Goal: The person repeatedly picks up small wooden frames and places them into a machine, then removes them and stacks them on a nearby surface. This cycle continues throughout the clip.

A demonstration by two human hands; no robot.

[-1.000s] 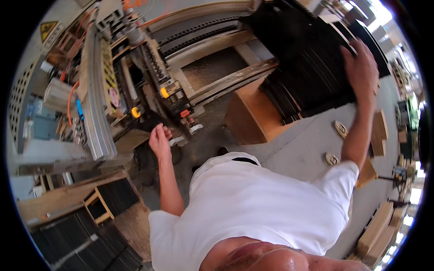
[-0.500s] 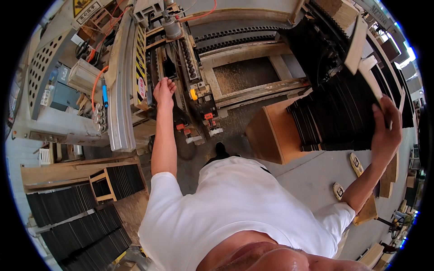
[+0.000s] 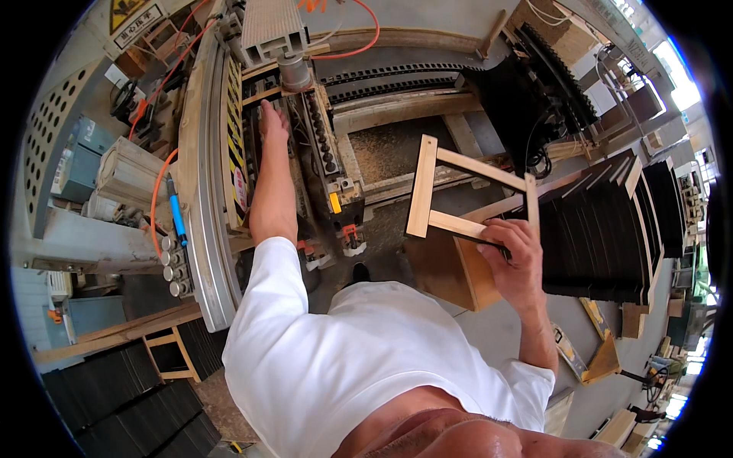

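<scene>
Frame (image 3: 421, 187) is gripped by right hand (image 3: 517, 258), apart from left hand (image 3: 273, 126), whose hold's unclear.

To your left you had a perforated grey panel (image 3: 55, 141), with a blue-grey box (image 3: 85, 166) just beside it and a yellow warning sign (image 3: 128, 14) near its top. An orange hose (image 3: 153, 202) curved beside a blue tool (image 3: 177, 217). Toward the right edge of the floor (image 3: 492, 332) lay pale boards (image 3: 615, 429).
</scene>
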